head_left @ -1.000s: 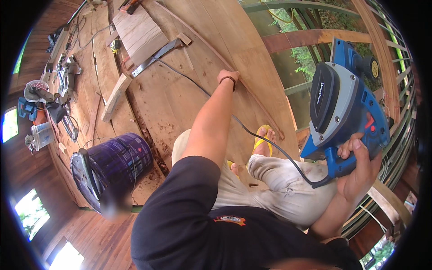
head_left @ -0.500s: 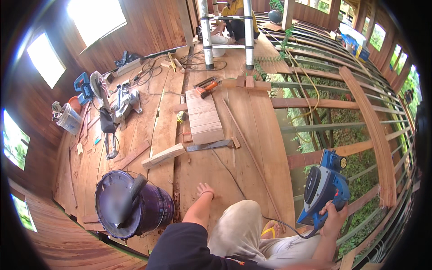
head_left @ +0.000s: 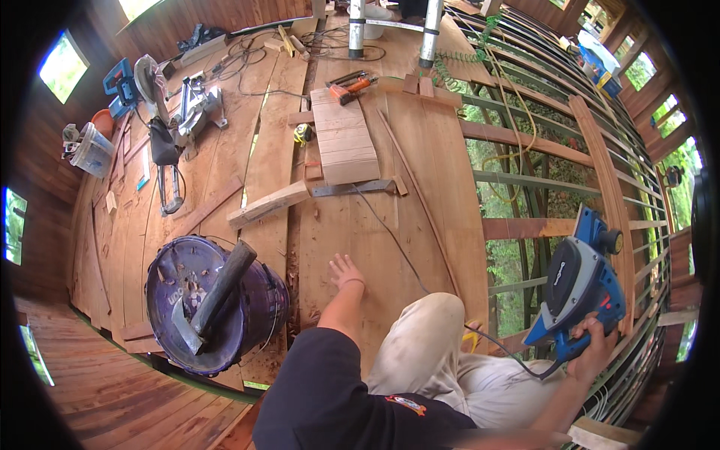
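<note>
My right hand (head_left: 591, 346) is wrapped round the rear handle of a blue and grey electric planer (head_left: 576, 277), held up at the right beside the open joists. The planer's black cord (head_left: 405, 259) drops from its handle and runs across the boards. Palm down on the wooden floor (head_left: 420, 217), my left hand (head_left: 346, 271) rests with fingers spread, holding nothing. To its left stands a dark purple bucket (head_left: 264, 319), a dark-handled hammer (head_left: 225, 289) lying across its lid.
Ahead lie light boards (head_left: 345, 139), a metal square (head_left: 352, 188), a tape measure (head_left: 302, 133) and an orange power tool (head_left: 352, 88). A mitre saw (head_left: 196, 112) stands far left, a ladder (head_left: 430, 34) at the back. Gaps show between the joists (head_left: 517, 178) on the right.
The view has tilted down, so the floor things sit higher in it. My right hand still grips the planer, now farther right. My left hand stays flat on the floor.
</note>
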`<state>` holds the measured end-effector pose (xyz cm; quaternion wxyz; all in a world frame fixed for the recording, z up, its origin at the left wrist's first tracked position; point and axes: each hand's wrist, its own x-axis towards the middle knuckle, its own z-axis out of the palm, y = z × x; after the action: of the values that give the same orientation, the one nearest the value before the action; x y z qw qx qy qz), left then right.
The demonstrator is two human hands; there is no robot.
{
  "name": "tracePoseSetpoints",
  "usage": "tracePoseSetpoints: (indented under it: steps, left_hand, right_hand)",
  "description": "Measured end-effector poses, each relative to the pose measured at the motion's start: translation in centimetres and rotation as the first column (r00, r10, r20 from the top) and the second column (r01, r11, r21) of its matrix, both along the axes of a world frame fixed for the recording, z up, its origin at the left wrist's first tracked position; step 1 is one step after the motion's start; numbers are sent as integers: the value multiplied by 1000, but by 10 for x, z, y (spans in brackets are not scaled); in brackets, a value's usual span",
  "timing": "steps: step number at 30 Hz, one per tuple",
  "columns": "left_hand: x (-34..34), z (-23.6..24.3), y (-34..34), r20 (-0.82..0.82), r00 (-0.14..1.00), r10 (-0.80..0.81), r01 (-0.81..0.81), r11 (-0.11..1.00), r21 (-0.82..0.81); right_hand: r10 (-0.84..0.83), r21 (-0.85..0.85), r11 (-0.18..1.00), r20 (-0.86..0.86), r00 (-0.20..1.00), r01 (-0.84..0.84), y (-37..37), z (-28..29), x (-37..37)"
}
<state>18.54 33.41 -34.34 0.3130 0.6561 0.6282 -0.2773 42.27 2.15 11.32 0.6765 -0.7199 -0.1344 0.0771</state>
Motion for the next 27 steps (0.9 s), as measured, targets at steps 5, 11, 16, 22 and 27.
tracePoseSetpoints:
  steps: [5,11,16,22,27]
  left_hand:
    - [0,-3,-2,33,999,41,-42,999,31]
    - [-1,-4,-1,34,999,42,-45,995,86]
    - [3,10,-3,-5,1000,2,-2,1000,-18]
    - [6,32,2,-32,999,-14,13,999,-37]
    - [9,35,2,-49,999,-23,21,999,-44]
  right_hand:
    - [32,42,999,-7,999,-31,7,2,1]
    - [61,36,998,-75,995,-58,31,-28,21]
    - [89,-59,994,-96,991,-95,45,-42,38]
    - [260,15,966,-42,965,-259,67,-25,59]
    - [393,-51,916,-69,917,-397,111,-30,100]
